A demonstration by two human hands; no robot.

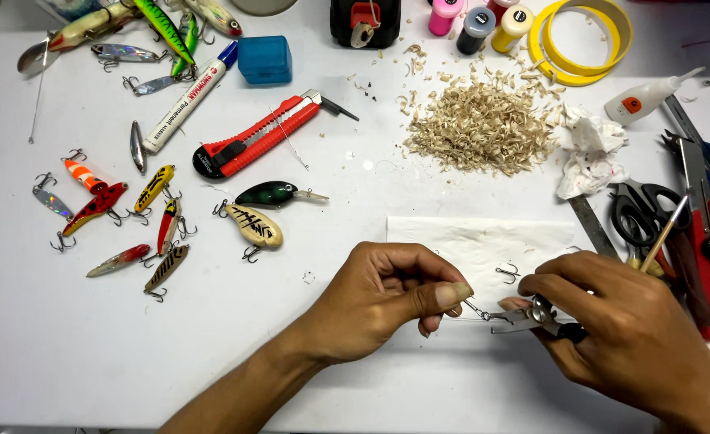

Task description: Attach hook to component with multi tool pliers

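My left hand (379,297) pinches something small between thumb and fingers; most of it is hidden, and a thin metal ring or wire sticks out to the right. My right hand (620,329) grips small metal pliers (524,319) whose tips meet that ring. Both hands hover over a white paper tissue (483,245) at the lower middle of the white table (90,354). A loose treble hook (508,274) lies on the tissue just above the pliers.
Several painted fishing lures (122,217) lie at the left, two more (263,210) in the middle. A red utility knife (259,137), marker, wood shavings pile (483,128), crumpled tissue (588,157), scissors (640,210), tape rolls (584,36), paint jars and glue bottle ring the work spot.
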